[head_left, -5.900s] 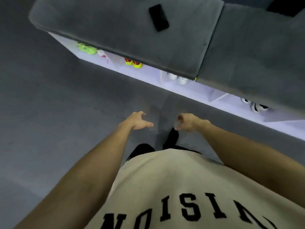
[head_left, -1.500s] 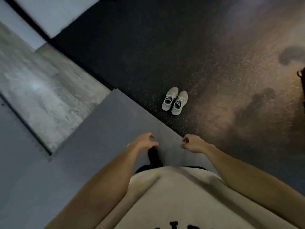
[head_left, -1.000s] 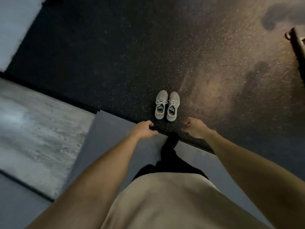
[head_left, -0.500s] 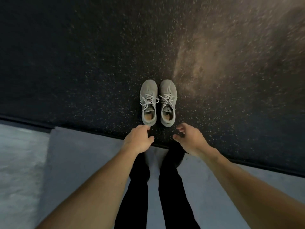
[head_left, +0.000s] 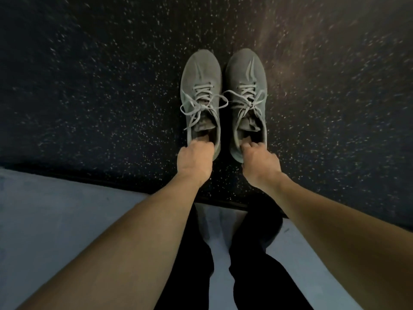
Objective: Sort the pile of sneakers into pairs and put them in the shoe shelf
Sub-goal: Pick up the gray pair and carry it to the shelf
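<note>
Dark speckled floor (head_left: 89,86) fills most of the far view, with a pale grey mat (head_left: 67,220) at the near edge. Two grey sneakers sit side by side, toes pointing away: left sneaker (head_left: 200,86) and right sneaker (head_left: 245,83). The left hand (head_left: 194,161) and right hand (head_left: 260,163) each have fingers hooked closed over a heel collar.

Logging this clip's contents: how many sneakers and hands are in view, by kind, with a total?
Grey sneakers: 2, left sneaker and right sneaker, side by side on the floor.
Hands: 2, left hand and right hand, each at a heel.
Total: 4
</note>
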A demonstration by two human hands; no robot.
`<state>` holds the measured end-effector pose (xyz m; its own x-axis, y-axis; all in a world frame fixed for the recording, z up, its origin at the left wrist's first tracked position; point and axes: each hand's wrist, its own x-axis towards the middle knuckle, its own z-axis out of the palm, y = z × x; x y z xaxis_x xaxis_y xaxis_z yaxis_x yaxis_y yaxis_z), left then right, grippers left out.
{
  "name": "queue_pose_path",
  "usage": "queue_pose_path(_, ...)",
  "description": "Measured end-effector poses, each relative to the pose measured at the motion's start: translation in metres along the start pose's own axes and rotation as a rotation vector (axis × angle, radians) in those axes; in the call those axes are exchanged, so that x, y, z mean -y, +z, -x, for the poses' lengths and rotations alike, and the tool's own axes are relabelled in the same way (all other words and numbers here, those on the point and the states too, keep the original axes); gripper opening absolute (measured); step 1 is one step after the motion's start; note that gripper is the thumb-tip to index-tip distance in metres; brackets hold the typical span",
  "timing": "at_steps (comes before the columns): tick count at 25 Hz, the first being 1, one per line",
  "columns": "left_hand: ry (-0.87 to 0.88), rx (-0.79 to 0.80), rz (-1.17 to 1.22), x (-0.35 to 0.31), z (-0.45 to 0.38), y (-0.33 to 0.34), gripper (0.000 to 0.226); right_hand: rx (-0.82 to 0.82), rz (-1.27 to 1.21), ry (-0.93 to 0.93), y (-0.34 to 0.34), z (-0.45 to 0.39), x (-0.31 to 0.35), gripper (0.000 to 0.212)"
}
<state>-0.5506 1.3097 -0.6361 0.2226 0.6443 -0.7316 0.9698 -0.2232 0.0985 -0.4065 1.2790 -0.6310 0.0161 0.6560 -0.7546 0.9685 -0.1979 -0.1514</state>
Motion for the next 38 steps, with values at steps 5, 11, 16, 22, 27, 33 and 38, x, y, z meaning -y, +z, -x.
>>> queue_pose_path(5,0.044,-0.126,0.006,0.002,0.020,-0.014,0.011,-0.102,-0.019,-0.012,-0.018,0.019,0.008,0.027)
queue_pose_path(11,0.141,-0.165,-0.037,-0.016,0.126,-0.113,0.010,-0.140,-0.130,-0.030,-0.102,0.137,0.024,0.015)
queue_pose_path(16,0.222,-0.147,-0.096,-0.054,0.257,-0.240,0.007,-0.191,-0.225,0.011,-0.215,0.286,0.031,0.014)
queue_pose_path(22,0.371,-0.229,-0.233,-0.109,0.398,-0.365,0.012,-0.331,-0.269,0.065,-0.316,0.453,0.031,0.011)
queue_pose_path(27,0.499,-0.348,-0.347,-0.138,0.470,-0.422,0.015,-0.526,-0.292,0.169,-0.357,0.546,0.040,0.009)
queue_pose_path(33,0.715,-0.380,-0.418,-0.160,0.520,-0.434,0.011,-0.622,-0.410,0.392,-0.350,0.617,0.049,0.014)
queue_pose_path(38,0.923,-0.350,-0.565,-0.193,0.568,-0.410,0.015,-0.695,-0.596,0.582,-0.302,0.682,0.049,0.009)
